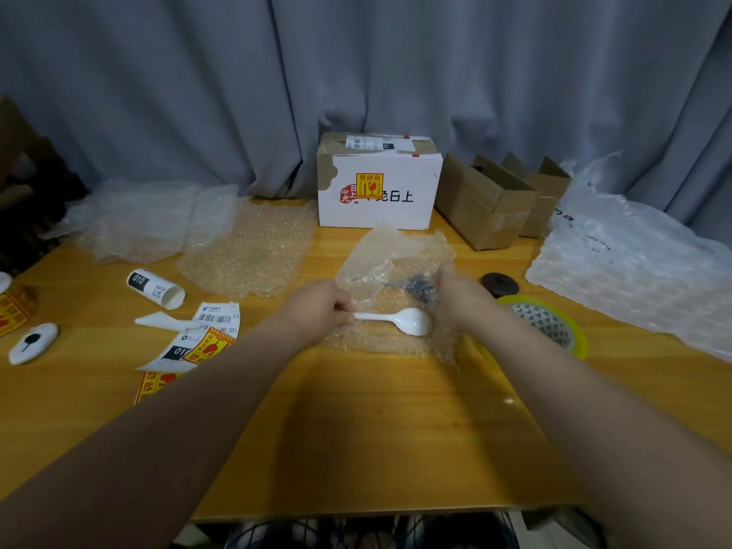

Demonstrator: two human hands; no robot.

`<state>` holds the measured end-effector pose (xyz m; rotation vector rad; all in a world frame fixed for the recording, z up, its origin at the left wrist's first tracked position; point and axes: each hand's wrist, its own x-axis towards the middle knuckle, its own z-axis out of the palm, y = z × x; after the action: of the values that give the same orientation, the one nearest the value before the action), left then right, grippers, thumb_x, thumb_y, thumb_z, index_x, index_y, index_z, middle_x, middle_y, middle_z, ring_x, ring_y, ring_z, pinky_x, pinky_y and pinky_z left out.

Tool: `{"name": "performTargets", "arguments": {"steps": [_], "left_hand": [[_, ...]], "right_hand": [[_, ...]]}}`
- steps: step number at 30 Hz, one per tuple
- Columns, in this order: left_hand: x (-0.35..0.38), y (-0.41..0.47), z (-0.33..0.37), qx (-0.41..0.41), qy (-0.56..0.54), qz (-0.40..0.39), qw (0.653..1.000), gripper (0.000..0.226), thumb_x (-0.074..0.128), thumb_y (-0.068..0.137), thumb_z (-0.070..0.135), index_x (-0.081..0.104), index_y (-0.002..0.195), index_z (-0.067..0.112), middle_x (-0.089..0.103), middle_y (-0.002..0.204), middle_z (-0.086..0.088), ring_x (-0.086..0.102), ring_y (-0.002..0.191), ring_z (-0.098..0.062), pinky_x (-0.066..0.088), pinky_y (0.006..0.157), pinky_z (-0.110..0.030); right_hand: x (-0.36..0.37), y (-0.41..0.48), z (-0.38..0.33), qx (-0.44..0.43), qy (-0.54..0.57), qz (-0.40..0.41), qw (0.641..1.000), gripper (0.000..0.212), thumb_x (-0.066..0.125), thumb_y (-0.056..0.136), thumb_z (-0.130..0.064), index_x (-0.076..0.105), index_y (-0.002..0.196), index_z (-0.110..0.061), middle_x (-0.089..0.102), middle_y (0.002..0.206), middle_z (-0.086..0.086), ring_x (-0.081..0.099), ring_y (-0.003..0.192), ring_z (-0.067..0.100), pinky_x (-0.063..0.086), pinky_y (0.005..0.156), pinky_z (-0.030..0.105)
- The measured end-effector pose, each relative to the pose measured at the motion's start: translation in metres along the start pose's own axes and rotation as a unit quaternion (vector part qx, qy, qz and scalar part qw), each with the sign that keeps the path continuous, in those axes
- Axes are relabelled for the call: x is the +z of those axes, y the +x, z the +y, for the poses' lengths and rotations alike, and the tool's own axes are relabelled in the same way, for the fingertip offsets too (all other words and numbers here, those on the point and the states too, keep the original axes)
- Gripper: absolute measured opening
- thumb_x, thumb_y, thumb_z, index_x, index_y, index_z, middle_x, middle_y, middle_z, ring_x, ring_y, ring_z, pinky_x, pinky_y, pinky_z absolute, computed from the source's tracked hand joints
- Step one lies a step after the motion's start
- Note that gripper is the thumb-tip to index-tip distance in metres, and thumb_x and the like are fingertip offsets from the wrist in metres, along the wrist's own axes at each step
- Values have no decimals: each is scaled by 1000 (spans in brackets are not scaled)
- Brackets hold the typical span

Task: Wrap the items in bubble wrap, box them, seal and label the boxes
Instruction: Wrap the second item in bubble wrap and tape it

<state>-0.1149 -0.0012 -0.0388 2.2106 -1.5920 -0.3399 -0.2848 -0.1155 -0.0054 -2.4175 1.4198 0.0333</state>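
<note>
Bubble wrap (380, 342) lay on the bench (356, 429) under the white spoon (408, 322), its handle pinched by the left hand (325, 311) to steady it while the right hand (463, 299) gripped the sheet's edge, likely for folding over.

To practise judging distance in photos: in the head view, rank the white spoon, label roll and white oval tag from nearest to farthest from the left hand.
1. white spoon: its handle is pinched by the left hand.
2. label roll: lying on its side, to the left.
3. white oval tag: far left, by the table's edge.
</note>
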Motion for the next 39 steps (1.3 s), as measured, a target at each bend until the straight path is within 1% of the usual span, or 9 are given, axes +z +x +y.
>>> {"name": "performTargets", "arguments": {"steps": [5, 8, 11, 16, 20, 27, 30, 33, 39], "left_hand": [[2, 1, -3, 1, -26, 8, 1000, 8, 68, 86, 21, 72, 90, 15, 52, 77, 10, 51, 77, -12, 45, 73, -28], [6, 3, -9, 0, -34, 7, 999, 8, 67, 86, 24, 71, 90, 18, 48, 83, 9, 49, 87, -15, 42, 78, -28], [9, 3, -13, -8, -8, 33, 999, 10, 66, 86, 32, 71, 93, 27, 44, 93, 4, 38, 98, -16, 36, 91, -32], [2, -2, 0, 51, 110, -5, 993, 38, 50, 93, 45, 67, 111, 16, 51, 105, -1, 51, 95, -18, 45, 86, -34], [-8, -15, 1, 101, 140, -70, 983, 69, 60, 73, 68, 44, 125, 26, 47, 115, 7, 49, 100, -14, 45, 83, -32], [1, -22, -1, 172, 218, 26, 960, 29, 46, 95, 41, 61, 103, 17, 56, 102, 0, 52, 97, -18, 44, 81, -31], [2, -23, -4, 137, 122, 49, 982, 25, 45, 97, 36, 58, 90, 16, 58, 90, 1, 53, 85, -17, 43, 71, -30], [3, -20, -6, 89, 11, 73, 993, 24, 48, 97, 30, 59, 88, 10, 60, 83, -2, 51, 76, -16, 34, 60, -16], [5, -8, -1, 17, -80, 71, 994, 31, 55, 94, 29, 53, 70, 10, 48, 65, 0, 44, 62, -13, 30, 49, -16]], "right_hand": [[4, 3, 5, -58, 191, 62, 978, 28, 50, 83, 8, 44, 101, -14, 57, 89, 12, 59, 76, 29, 44, 54, 32], [19, 1, 1, -80, 254, 73, 961, 25, 49, 84, 8, 45, 96, -14, 56, 82, 10, 55, 68, 25, 39, 44, 20], [35, 0, 1, -119, 281, 76, 949, 14, 49, 91, -3, 46, 99, -15, 63, 89, 12, 55, 75, 21, 38, 53, 23], [39, -5, 16, -172, 275, 66, 943, 19, 47, 94, 0, 46, 99, -18, 48, 99, 0, 47, 77, 9, 40, 61, 10], [45, -13, 17, -202, 235, 58, 949, 26, 57, 90, 0, 46, 93, -22, 36, 104, -3, 44, 79, 3, 38, 70, 2], [47, -16, 21, -182, 307, 103, 928, 18, 53, 94, -5, 49, 101, -21, 51, 107, 4, 56, 84, 10, 45, 62, 14], [49, -17, 20, -67, 435, 146, 886, 21, 49, 94, 1, 47, 91, -19, 58, 89, 6, 64, 72, 18, 50, 48, 24], [54, -9, 19, -6, 353, 188, 916, 23, 59, 88, 0, 51, 77, -19, 57, 78, 2, 63, 74, 26, 57, 63, 41], [41, -18, 21, -83, 316, 133, 936, 15, 62, 91, -16, 66, 78, -11, 64, 75, 4, 59, 61, 18, 55, 63, 37]]}}
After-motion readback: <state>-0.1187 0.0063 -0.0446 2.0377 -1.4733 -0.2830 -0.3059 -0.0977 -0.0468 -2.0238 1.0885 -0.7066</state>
